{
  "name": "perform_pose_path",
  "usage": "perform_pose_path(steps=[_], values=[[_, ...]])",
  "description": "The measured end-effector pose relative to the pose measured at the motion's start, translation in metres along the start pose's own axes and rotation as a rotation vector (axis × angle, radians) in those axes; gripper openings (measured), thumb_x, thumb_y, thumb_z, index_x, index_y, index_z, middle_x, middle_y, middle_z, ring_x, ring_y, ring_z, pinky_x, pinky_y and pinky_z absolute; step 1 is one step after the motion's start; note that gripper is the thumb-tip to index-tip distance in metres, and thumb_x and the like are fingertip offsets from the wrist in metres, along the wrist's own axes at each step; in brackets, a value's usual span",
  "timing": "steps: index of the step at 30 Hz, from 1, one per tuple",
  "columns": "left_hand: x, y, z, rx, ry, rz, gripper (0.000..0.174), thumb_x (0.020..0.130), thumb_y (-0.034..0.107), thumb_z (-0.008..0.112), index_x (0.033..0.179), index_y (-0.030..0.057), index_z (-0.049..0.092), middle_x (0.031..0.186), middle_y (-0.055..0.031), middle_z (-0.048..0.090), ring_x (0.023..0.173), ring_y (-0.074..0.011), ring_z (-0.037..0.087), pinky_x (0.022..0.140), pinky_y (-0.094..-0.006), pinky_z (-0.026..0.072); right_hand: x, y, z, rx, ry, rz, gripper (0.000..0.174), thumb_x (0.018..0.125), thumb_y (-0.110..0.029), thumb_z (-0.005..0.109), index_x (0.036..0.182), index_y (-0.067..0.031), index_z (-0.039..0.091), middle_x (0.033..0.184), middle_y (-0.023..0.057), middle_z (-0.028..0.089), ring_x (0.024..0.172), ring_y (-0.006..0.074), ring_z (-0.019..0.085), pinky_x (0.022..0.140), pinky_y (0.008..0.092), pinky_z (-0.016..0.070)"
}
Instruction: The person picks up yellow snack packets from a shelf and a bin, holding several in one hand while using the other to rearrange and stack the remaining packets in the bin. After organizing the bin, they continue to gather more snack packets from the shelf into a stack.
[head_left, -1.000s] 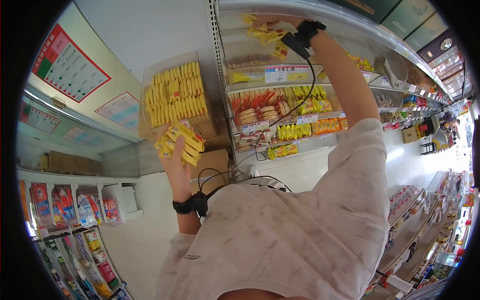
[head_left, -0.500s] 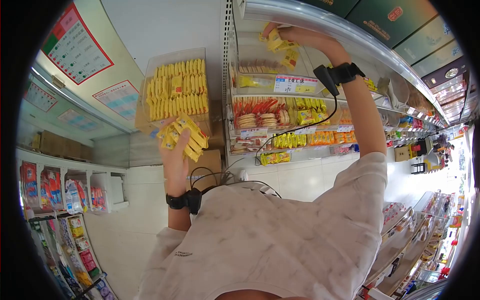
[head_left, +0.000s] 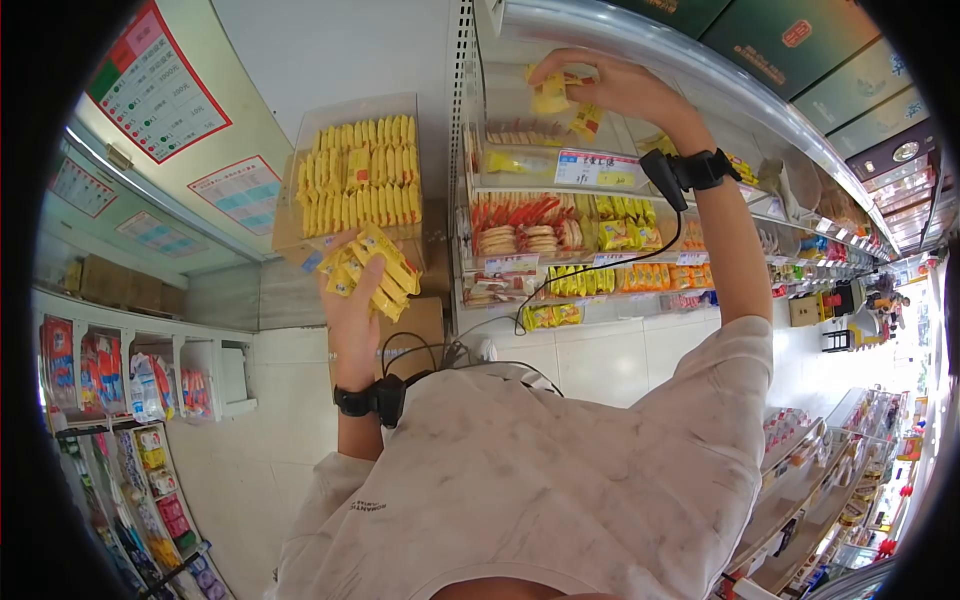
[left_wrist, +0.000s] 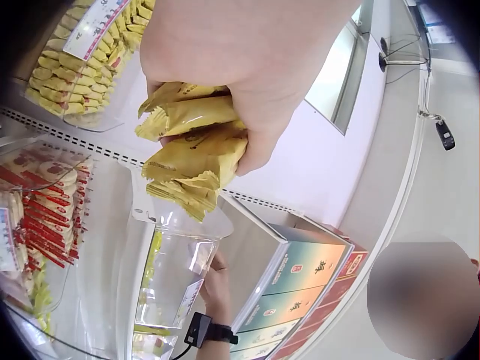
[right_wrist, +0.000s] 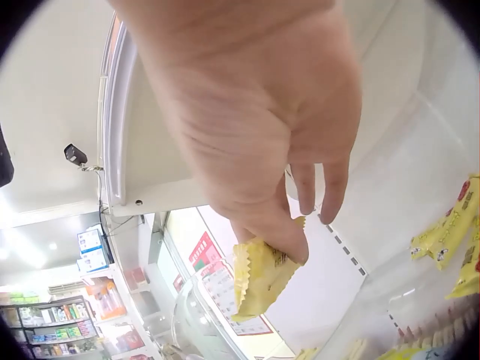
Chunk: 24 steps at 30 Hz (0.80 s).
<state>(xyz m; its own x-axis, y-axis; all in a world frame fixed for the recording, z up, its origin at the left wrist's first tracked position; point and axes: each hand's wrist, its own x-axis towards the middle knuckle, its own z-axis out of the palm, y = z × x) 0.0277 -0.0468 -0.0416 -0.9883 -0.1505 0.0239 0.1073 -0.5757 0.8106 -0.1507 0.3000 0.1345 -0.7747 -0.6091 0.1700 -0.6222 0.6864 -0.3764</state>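
In the head view my left hand (head_left: pixel 352 318) grips a bunch of small yellow packets (head_left: pixel 375 272), fanned out in front of the stocked box. The left wrist view shows the thumb pressing their side, with crimped ends (left_wrist: pixel 184 191) sticking out below the palm. At the upper shelf, my right hand (head_left: pixel 632 92) reaches into a clear bin (head_left: pixel 500 75). Thumb and finger pinch one yellow packet (right_wrist: pixel 259 281); the other fingers extend away from it. Beside that hand, loose yellow packets (right_wrist: pixel 442 236) lie against the bin's clear wall.
A clear-fronted box (head_left: pixel 300 215) packed with rows of yellow packets stands left of the shelf. Below the bin are a price label (head_left: pixel 597 168), red-wrapped snacks (head_left: pixel 525 225) and orange packets (head_left: pixel 640 277). A black cable (head_left: pixel 600 264) trails from the right wristband.
The head view has shifted, moving the shelf rightward and down in frame. My right hand has come off the bin's back with one packet pinched. The left hand keeps its bunch.
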Motion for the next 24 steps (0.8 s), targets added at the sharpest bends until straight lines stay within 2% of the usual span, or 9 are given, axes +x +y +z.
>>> perform_pose_path(steps=[2, 5, 8, 10, 11, 13, 17, 20, 24], values=[[-0.002, 0.000, -0.001, 0.003, -0.001, -0.003, 0.046, 0.093, -0.003, 0.067, 0.135, 0.0014, 0.048, 0.124, -0.0174, 0.061, 0.113, -0.0313, 0.067, 0.095, -0.0418, 0.0567, -0.001, -0.002, 0.000, -0.041, 0.024, 0.091, 0.029, 0.092, -0.015, 0.062, 0.120, -0.0208, 0.071, 0.116, 0.0014, 0.071, 0.107, 0.0189, 0.064, 0.092, 0.0334, 0.0508], [-0.003, -0.001, -0.001, 0.000, -0.010, -0.003, 0.046, 0.093, -0.002, 0.067, 0.135, 0.0020, 0.048, 0.123, -0.0170, 0.061, 0.112, -0.0310, 0.067, 0.094, -0.0416, 0.0576, 0.006, 0.021, -0.001, -0.190, 0.192, -0.042, 0.026, 0.095, -0.026, 0.063, 0.118, -0.0196, 0.071, 0.108, 0.0030, 0.072, 0.097, 0.0202, 0.065, 0.087, 0.0330, 0.0513], [-0.004, -0.002, -0.001, 0.004, 0.000, -0.007, 0.049, 0.095, 0.000, 0.067, 0.139, 0.0024, 0.046, 0.126, -0.0175, 0.060, 0.113, -0.0318, 0.066, 0.093, -0.0427, 0.0585, -0.008, 0.005, -0.016, -0.098, 0.075, 0.009, 0.040, 0.105, -0.027, 0.049, 0.137, -0.0069, 0.062, 0.119, 0.0154, 0.070, 0.099, 0.0226, 0.064, 0.088, 0.0336, 0.0521], [-0.003, -0.006, -0.007, 0.008, -0.007, -0.009, 0.053, 0.097, 0.002, 0.065, 0.145, 0.0026, 0.043, 0.133, -0.0186, 0.057, 0.116, -0.0341, 0.065, 0.094, -0.0455, 0.0589, -0.005, 0.003, -0.018, -0.027, -0.061, 0.196, 0.047, 0.105, -0.035, 0.048, 0.145, -0.0114, 0.055, 0.127, 0.0122, 0.068, 0.105, 0.0237, 0.064, 0.093, 0.0329, 0.0510], [-0.003, -0.006, -0.006, -0.002, 0.004, -0.009, 0.051, 0.096, 0.001, 0.066, 0.142, 0.0025, 0.045, 0.130, -0.0180, 0.058, 0.114, -0.0328, 0.066, 0.093, -0.0439, 0.0590, -0.002, 0.003, -0.019, 0.009, -0.129, 0.286, 0.050, 0.106, -0.039, 0.047, 0.149, -0.0137, 0.052, 0.132, 0.0106, 0.067, 0.108, 0.0242, 0.063, 0.095, 0.0325, 0.0505], [-0.004, -0.002, -0.001, -0.020, 0.030, -0.007, 0.047, 0.094, -0.002, 0.067, 0.136, 0.0023, 0.048, 0.123, -0.0167, 0.060, 0.111, -0.0303, 0.067, 0.091, -0.0407, 0.0590, 0.001, 0.011, -0.016, -0.086, -0.021, 0.267, 0.044, 0.101, -0.036, 0.056, 0.138, -0.0127, 0.059, 0.121, 0.0080, 0.068, 0.101, 0.0208, 0.063, 0.091, 0.0317, 0.0507], [-0.005, -0.004, -0.003, -0.030, -0.007, 0.017, 0.046, 0.093, -0.002, 0.067, 0.135, 0.0023, 0.049, 0.126, -0.0164, 0.059, 0.111, -0.0305, 0.067, 0.091, -0.0406, 0.0589, 0.010, 0.036, -0.006, -0.274, 0.193, 0.225, 0.032, 0.091, -0.029, 0.072, 0.117, -0.0108, 0.073, 0.101, 0.0028, 0.071, 0.089, 0.0139, 0.062, 0.084, 0.0300, 0.0510], [-0.006, -0.005, -0.004, -0.020, -0.019, 0.008, 0.048, 0.094, -0.001, 0.067, 0.138, 0.0023, 0.047, 0.129, -0.0172, 0.058, 0.113, -0.0319, 0.066, 0.093, -0.0419, 0.0580, 0.009, 0.049, -0.012, 0.024, -0.035, 0.534, 0.044, 0.091, -0.042, 0.070, 0.112, -0.0035, 0.071, 0.095, 0.0062, 0.072, 0.081, 0.0155, 0.061, 0.082, 0.0311, 0.0521], [-0.005, -0.008, -0.012, 0.019, -0.049, 0.006, 0.055, 0.097, 0.004, 0.067, 0.146, 0.0029, 0.042, 0.135, -0.0187, 0.055, 0.119, -0.0341, 0.063, 0.098, -0.0442, 0.0561, 0.013, 0.076, -0.005, 0.167, -0.123, 0.638, 0.049, 0.088, -0.044, 0.074, 0.108, 0.0002, 0.072, 0.094, 0.0054, 0.072, 0.081, 0.0117, 0.063, 0.083, 0.0285, 0.0541]])
